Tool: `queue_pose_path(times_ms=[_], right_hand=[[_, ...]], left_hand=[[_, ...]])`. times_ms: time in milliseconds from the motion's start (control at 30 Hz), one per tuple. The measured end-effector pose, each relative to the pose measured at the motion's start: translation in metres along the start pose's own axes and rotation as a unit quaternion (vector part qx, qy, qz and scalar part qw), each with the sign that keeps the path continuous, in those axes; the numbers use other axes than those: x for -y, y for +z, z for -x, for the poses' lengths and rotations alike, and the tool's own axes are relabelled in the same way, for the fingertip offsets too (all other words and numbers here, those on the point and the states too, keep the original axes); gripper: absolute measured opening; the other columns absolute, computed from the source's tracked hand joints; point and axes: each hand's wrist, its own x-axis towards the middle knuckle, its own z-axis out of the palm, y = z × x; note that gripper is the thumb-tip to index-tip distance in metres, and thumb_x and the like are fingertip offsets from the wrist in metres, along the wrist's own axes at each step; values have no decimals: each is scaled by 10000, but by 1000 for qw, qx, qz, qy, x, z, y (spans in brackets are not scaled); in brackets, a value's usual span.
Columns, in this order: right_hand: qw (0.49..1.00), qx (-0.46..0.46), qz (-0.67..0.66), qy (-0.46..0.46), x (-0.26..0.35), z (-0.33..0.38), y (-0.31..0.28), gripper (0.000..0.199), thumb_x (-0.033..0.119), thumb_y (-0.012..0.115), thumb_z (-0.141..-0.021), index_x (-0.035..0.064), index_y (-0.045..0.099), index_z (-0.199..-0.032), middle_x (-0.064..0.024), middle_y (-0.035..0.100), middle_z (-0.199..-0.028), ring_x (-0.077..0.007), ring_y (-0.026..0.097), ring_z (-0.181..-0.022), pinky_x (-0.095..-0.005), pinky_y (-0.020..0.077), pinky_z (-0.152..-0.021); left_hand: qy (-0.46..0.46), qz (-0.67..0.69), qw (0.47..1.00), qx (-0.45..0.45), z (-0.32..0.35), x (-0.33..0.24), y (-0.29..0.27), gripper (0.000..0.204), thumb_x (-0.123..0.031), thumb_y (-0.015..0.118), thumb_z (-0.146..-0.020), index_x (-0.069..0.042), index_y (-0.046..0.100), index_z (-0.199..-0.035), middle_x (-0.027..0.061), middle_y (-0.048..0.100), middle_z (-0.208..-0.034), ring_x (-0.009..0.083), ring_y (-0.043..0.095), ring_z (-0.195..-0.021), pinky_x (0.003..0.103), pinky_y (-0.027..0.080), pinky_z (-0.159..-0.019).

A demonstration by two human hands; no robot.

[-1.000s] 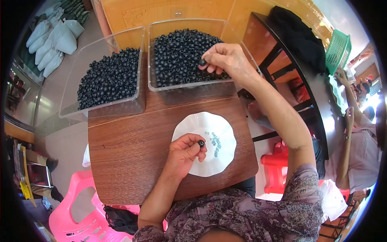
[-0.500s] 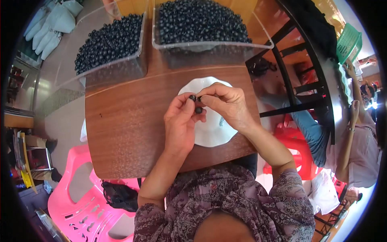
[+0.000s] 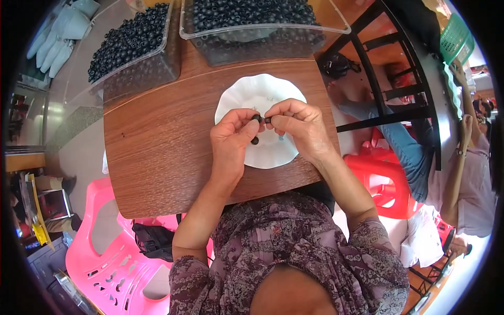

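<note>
My left hand (image 3: 229, 142) pinches a round black bead (image 3: 256, 118) between thumb and forefinger. A second dark bead (image 3: 254, 140) shows just below, against the curled fingers. Thumb and forefinger of my right hand (image 3: 310, 131) close on a small dark piece (image 3: 268, 120), which looks like another bead. The two pinched pieces are almost tip to tip; whether they touch I cannot tell. Both hands hover over a white plate with a wavy rim (image 3: 262, 81). Faint small marks or bits show on the plate.
The plate lies on a brown wooden table (image 3: 157, 157). Beyond it stand two clear plastic bins (image 3: 134, 71) (image 3: 231, 52) heaped with black beads. A pink chair (image 3: 94, 220) holds a black bag. Red stools (image 3: 378, 178), a black metal frame and another person (image 3: 472, 194) are on the right.
The view has tipped, so bins, table and plate sit higher in the picture. My hands now appear over the middle of the plate, still pinching, with the pieces slightly farther apart.
</note>
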Motion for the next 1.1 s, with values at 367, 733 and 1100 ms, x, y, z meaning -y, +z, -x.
queue_pose_path(times_ms=[367,733,1100], right_hand=[[1000,-4,-17,-13,-2,7,2,128,-26,585,-784,-33,604,-909,-81,620,-839,-107,564,-732,-230,422,-640],[998,-12,25,-55,2,20,13,146,-43,601,-796,-37,608,-943,-92,635,-880,-125,600,-798,-234,479,-721],[972,-5,133,-192,5,24,5,139,-57,623,-776,-15,642,-908,-46,635,-872,-90,574,-771,-214,470,-699]], left_hand=[[-71,168,983,35,8,-4,-2,159,-42,566,-861,36,571,-998,102,619,-866,153,570,-731,249,457,-684],[-64,203,976,50,13,-5,-4,196,-72,555,-869,36,546,-1033,102,596,-884,163,548,-753,286,445,-701],[-59,187,980,36,22,-2,2,195,-50,589,-846,46,567,-1013,96,602,-857,157,546,-735,270,444,-677]])
